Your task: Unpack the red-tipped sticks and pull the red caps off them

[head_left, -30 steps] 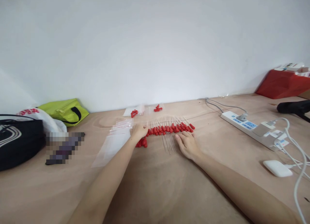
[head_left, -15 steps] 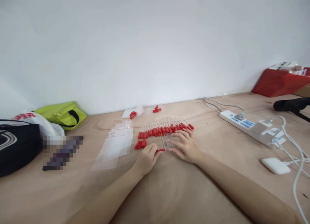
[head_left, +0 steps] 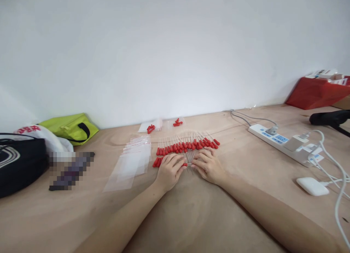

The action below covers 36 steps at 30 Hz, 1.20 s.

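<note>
A row of several thin clear droppers with red rubber bulbs [head_left: 188, 145] lies on the wooden table [head_left: 191, 216]. My left hand [head_left: 169, 170] rests just below the row, fingers curled, pinching a red bulb at its fingertips. My right hand [head_left: 208, 164] lies beside it, fingers bent, holding the thin clear tube that meets the bulb. A few loose red bulbs [head_left: 158, 161] lie left of my left hand. A stack of small clear zip bags [head_left: 131, 162] sits further left.
Two small bags holding red bulbs [head_left: 150, 128] lie near the wall. A black bag [head_left: 19, 162], white bag and green pouch [head_left: 69, 127] stand at left. A white power strip [head_left: 284, 143] with cables, a white charger [head_left: 313, 186] and a red box [head_left: 317, 92] are at right.
My left hand went from the left end of the row to in front of it with a red bulb, then closed up against my right hand, which curled onto a tube.
</note>
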### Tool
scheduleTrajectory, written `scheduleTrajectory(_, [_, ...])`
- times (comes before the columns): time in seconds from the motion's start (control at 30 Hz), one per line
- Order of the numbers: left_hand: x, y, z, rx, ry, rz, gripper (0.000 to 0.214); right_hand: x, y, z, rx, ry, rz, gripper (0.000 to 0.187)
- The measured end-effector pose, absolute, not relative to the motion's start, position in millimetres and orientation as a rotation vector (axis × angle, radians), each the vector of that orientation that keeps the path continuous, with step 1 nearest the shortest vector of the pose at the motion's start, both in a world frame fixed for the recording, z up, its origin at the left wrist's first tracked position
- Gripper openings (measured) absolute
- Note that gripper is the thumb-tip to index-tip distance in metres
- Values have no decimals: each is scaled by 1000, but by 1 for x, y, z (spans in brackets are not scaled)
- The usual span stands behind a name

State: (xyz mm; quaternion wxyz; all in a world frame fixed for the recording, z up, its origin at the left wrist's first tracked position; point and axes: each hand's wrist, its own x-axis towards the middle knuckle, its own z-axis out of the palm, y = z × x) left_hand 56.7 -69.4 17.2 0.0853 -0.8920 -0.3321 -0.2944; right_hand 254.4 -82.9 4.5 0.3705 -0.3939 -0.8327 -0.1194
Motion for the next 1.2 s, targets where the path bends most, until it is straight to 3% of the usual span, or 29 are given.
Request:
scheduleTrajectory(0.67, [48, -78, 22, -2658, -953, -840, 18, 258, -86, 5, -901, -2146, -359, 19])
scheduleTrajectory(0.87, [49, -80, 17, -2639, -998, -1149, 16, 268, -81, 3, -1121, -2008, -273, 20])
scheduleTrajectory(1.0, [45, -75, 22, -2526, -1204, -1366, 22, 267, -77, 1, -1252, -1910, -235, 22])
scheduleTrajectory(1.2, [7, -58, 35, -2296, -1640, -1386, 26, 271, -76, -2, -1365, -1917, -243, 24])
